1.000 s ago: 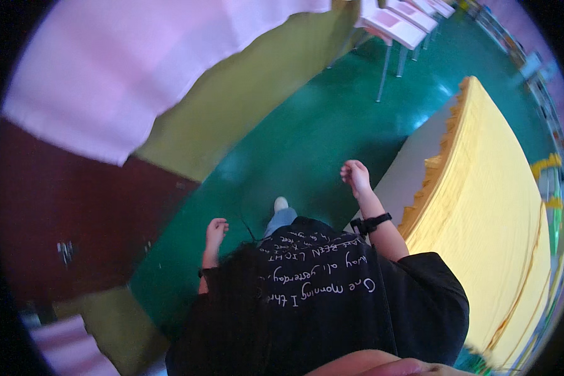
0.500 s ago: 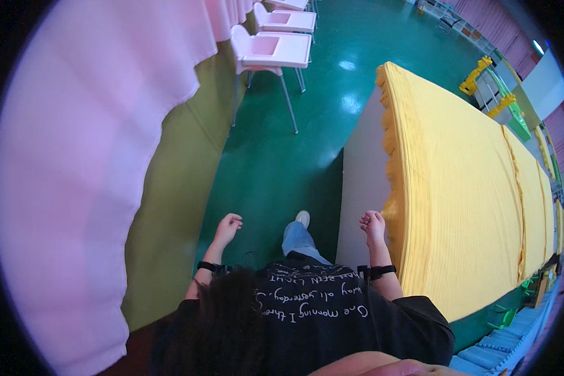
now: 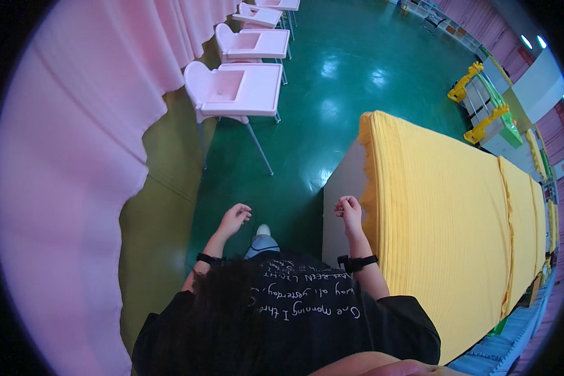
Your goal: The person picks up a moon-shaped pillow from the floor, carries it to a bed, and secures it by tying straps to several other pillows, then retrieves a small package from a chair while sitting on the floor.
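Note:
My left hand [image 3: 236,217] hangs in the air over the green floor, its fingers loosely bent and slightly apart, with nothing seen in it. A thin dark cord shows faintly beside it. My right hand [image 3: 350,212] is also loosely curled, no object visible in it, close to the white side of a long block draped with a ribbed yellow cover [image 3: 438,213]. I cannot tell whether it touches that side. Each wrist wears a black strap, the left strap [image 3: 208,259] and the right strap [image 3: 359,263].
Pink high chairs [image 3: 257,94] with trays stand in a row ahead on the left. Beside them hangs a long pink curtain [image 3: 75,188] above an olive strip [image 3: 160,207]. A yellow, green and white frame [image 3: 482,106] is at the far right. Green floor [image 3: 332,81] runs ahead.
I have moved forward: the high chairs are nearer and lower in view, and more of them show. Both hands stay raised and loosely bent, with nothing taken hold of.

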Demonstrator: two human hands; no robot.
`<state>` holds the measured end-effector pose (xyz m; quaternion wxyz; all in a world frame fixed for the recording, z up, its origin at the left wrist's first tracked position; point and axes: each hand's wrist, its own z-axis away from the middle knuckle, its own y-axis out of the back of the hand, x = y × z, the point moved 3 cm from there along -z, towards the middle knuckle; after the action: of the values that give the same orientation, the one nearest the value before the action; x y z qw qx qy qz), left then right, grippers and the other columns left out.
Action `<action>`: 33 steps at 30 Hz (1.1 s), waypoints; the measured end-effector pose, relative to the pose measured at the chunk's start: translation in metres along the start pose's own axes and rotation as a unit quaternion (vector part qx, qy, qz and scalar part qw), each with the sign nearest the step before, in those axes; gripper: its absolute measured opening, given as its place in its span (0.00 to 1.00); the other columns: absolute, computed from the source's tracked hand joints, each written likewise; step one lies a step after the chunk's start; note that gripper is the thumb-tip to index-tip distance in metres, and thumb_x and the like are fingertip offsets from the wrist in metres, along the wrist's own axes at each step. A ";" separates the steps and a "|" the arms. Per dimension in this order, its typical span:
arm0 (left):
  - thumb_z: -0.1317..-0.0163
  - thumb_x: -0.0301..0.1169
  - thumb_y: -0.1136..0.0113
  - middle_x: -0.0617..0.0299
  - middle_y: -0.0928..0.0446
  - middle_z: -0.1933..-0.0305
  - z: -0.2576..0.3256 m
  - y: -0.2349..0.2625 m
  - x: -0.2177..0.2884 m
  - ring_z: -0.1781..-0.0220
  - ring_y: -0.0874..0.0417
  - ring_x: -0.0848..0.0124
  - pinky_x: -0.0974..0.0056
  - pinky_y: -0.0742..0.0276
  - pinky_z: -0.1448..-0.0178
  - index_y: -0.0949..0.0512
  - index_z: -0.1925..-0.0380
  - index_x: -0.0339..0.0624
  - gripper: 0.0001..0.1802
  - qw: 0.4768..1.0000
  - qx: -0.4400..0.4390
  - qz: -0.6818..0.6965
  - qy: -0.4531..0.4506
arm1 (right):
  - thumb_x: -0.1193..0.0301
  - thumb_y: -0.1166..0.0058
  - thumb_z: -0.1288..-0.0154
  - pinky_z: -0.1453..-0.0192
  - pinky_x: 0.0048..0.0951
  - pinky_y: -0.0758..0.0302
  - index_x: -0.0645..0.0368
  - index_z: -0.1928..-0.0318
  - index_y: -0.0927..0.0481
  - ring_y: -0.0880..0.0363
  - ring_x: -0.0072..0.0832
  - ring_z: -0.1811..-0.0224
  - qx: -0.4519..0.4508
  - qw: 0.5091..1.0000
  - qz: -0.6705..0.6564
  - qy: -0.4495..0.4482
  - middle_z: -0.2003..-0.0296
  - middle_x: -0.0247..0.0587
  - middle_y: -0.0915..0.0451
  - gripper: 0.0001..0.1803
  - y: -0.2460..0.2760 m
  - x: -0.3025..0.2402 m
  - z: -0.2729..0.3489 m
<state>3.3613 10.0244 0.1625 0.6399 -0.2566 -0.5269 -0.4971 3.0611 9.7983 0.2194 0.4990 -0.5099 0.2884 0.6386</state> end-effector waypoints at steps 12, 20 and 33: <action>0.39 0.26 0.55 0.64 0.24 0.65 -0.360 0.033 0.099 0.65 0.25 0.77 0.73 0.30 0.64 0.28 0.60 0.42 0.09 0.992 0.006 0.129 0.004 | 0.69 0.54 0.37 0.70 0.20 0.32 0.55 0.69 0.29 0.27 0.20 0.73 0.008 0.998 0.053 0.019 0.75 0.31 0.26 0.05 -0.068 -0.116 -0.312; 0.39 0.27 0.56 0.64 0.24 0.65 -0.605 -0.021 0.215 0.65 0.25 0.77 0.73 0.31 0.64 0.28 0.60 0.42 0.09 0.992 -0.090 0.086 -0.036 | 0.70 0.53 0.38 0.70 0.20 0.32 0.56 0.66 0.28 0.26 0.21 0.72 0.104 0.989 -0.065 0.086 0.74 0.32 0.25 0.04 -0.025 -0.229 -0.479; 0.41 0.27 0.54 0.65 0.23 0.69 -0.893 -0.103 0.313 0.70 0.24 0.78 0.73 0.30 0.69 0.27 0.63 0.43 0.08 0.990 -0.136 -0.029 0.036 | 0.70 0.55 0.40 0.77 0.21 0.34 0.56 0.70 0.29 0.29 0.21 0.79 0.314 0.933 -0.166 0.066 0.78 0.32 0.27 0.04 0.135 -0.253 -0.728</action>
<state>3.6263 9.1104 0.1537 0.6028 -0.3081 -0.4385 -0.5911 3.1954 9.0275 0.2094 0.7122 -0.4092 0.4177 0.3884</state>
